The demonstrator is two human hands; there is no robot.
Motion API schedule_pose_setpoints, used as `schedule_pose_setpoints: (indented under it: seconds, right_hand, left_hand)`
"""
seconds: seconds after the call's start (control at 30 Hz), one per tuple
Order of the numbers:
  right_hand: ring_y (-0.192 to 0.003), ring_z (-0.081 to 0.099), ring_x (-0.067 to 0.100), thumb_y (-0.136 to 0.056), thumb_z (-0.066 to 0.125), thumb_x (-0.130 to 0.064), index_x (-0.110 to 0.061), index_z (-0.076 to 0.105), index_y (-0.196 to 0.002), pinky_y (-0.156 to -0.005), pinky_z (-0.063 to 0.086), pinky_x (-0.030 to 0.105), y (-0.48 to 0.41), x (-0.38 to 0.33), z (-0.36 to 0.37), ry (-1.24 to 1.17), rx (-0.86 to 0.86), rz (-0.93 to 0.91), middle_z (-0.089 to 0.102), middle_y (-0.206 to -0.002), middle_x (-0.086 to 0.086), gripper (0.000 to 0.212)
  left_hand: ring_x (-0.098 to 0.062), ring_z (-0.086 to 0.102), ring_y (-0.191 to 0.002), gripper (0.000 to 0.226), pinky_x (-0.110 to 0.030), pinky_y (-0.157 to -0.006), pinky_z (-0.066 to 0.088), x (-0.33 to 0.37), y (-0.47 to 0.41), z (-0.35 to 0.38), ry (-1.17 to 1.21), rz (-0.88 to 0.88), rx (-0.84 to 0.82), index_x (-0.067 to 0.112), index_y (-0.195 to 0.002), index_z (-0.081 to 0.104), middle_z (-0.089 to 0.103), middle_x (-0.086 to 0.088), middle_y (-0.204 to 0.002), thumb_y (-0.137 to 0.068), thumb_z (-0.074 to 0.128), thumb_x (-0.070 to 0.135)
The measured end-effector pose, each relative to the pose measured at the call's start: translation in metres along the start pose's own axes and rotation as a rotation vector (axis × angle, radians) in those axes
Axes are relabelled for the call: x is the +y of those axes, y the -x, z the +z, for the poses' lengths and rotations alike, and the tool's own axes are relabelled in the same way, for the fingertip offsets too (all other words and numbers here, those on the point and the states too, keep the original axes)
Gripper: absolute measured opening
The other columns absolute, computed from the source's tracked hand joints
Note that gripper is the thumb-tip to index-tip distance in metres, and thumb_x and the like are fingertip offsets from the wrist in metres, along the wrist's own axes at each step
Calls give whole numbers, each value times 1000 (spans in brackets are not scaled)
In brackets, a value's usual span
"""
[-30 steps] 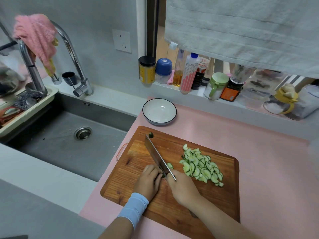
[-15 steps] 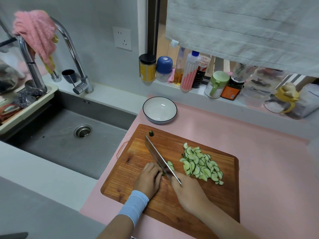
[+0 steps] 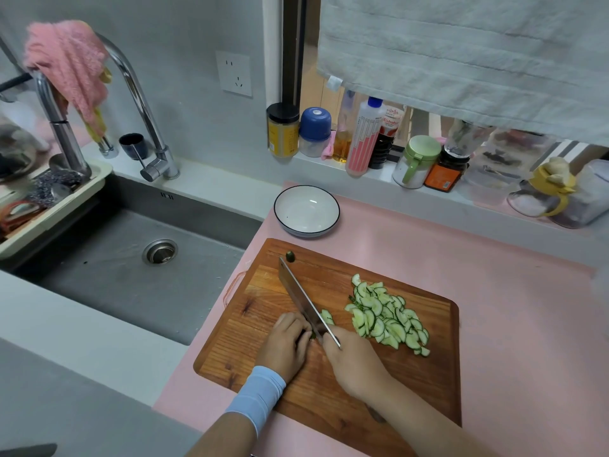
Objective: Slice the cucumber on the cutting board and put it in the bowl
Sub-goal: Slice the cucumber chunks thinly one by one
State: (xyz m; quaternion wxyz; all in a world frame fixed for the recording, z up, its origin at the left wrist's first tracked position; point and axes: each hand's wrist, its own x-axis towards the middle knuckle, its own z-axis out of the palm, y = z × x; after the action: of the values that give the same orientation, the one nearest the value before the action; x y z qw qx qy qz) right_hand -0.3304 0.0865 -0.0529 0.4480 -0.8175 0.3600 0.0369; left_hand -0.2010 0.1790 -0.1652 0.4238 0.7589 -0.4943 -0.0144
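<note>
A wooden cutting board lies on the pink counter. My right hand grips the handle of a cleaver, whose blade runs toward the board's far left corner. My left hand, fingers curled, holds the last small stub of cucumber against the blade; the stub is almost hidden. A fresh slice lies just right of the blade. A pile of half-moon cucumber slices covers the board's right middle. A cut-off cucumber end sits at the far edge. The white bowl stands behind the board with nothing in it.
A deep grey sink with a chrome tap opens just left of the board. Jars and bottles line the windowsill behind the bowl. A pink counter mat stretches to the right.
The knife and both hands stay in nearly the same place on the board, the blade working up and down at the cucumber stub. The slice pile is unchanged.
</note>
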Motion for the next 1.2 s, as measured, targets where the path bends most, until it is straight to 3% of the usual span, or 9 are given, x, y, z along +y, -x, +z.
schedule_pose_setpoints:
  seconds: [0.27,0.53,0.67,0.77,1.2]
  right_hand:
    - [-43,45,1,-107,42,-26,-32,53,-75,-46,33,16,-8,-1,4,31,14,8,50,-56,-7,35]
    - [-48,42,4,-106,42,-26,-32,45,-66,-48,32,19,-7,-3,-1,39,14,7,50,-59,-7,40]
    - [-47,45,4,-107,42,-32,-37,54,-76,-48,33,18,3,-2,-2,24,31,-28,52,-57,-7,33]
    - [-46,45,4,-107,41,-32,-29,64,-88,-48,33,18,10,1,-5,20,35,-36,51,-54,-7,30]
    - [-48,45,4,-107,39,-35,-24,58,-79,-49,31,18,17,4,-9,41,9,2,53,-59,-4,35]
  left_hand:
    - [-13,54,-91,5,-21,-87,45,-1,2,1,-5,12,12,12,-90,64,59,2,-95,-92,60,15]
    - [-12,55,-89,4,-15,-90,41,0,1,-1,-5,8,14,11,-87,64,60,3,-92,-90,62,13]
    - [-11,54,-89,3,-13,-91,39,-1,1,-1,-4,2,22,12,-87,64,60,4,-93,-89,63,12]
    - [-12,55,-90,3,-16,-90,42,-1,2,0,-2,-6,19,12,-87,64,60,4,-93,-88,65,9]
    - [-11,56,-91,9,-19,-89,45,-2,1,0,7,-31,18,12,-88,65,61,4,-93,-91,59,18]
